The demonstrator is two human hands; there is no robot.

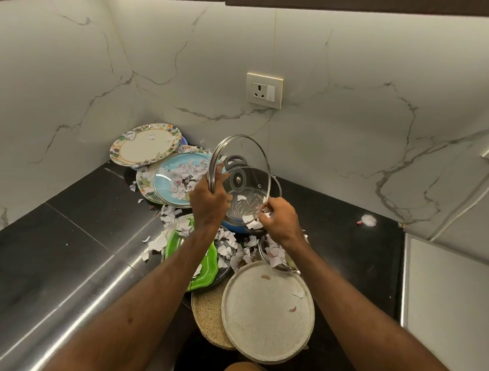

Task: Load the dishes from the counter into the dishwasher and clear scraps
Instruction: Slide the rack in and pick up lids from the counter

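My left hand (209,199) grips the steel rim of a glass pot lid (241,163) and holds it tilted above a blue pot (236,223) with a black handle. Just right of it, my right hand (280,219) pinches torn paper scraps (253,222) at the lid's lower edge. Scraps also lie inside the pot. Around it are a floral plate (146,144), a light blue plate (178,177) heaped with scraps, a green plate (205,271), a small steel-rimmed bowl (274,257) with scraps, and a speckled white plate (267,310) nearest me.
The dishes crowd a black counter (80,229) in a corner of marble-look walls. A wall socket (265,90) is above. A steel band (74,299) runs along the counter at left. A woven mat (208,318) lies under the white plate. A small white scrap (368,220) sits at right.
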